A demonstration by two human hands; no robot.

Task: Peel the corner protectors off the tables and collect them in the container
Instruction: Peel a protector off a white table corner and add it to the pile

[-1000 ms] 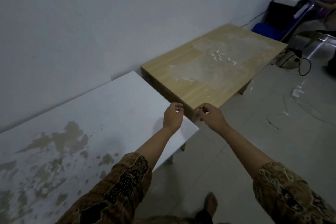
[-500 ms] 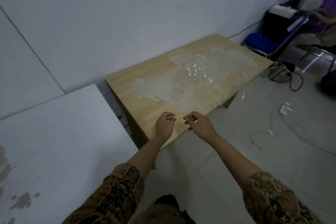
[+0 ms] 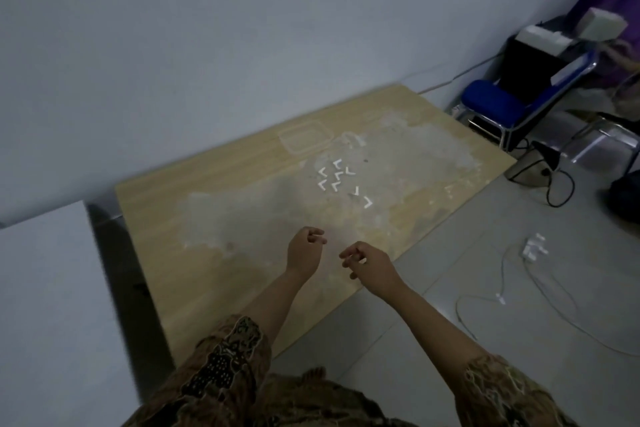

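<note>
Several white L-shaped corner protectors (image 3: 338, 179) lie loose near the middle of the wooden table (image 3: 221, 274). A clear, shallow container (image 3: 304, 141) stands just behind them, towards the wall. My left hand (image 3: 305, 250) hovers over the table's near part with its fingers curled in and the fingertips pinched together. My right hand (image 3: 367, 263) is beside it, over the table's front edge, fingers also curled. A pale sliver shows between its fingertips, but the dim light hides whether that is a protector.
A white table (image 3: 45, 305) stands to the left across a narrow gap. On the floor to the right lie thin cables (image 3: 519, 308) and white scraps (image 3: 535, 248). A blue chair (image 3: 498, 104), a black cable (image 3: 561, 189) and stacked items fill the far right corner.
The view has swung right from the white table's corner to the wooden table. Both hands have travelled with it and now sit over the wooden top, still curled.
</note>
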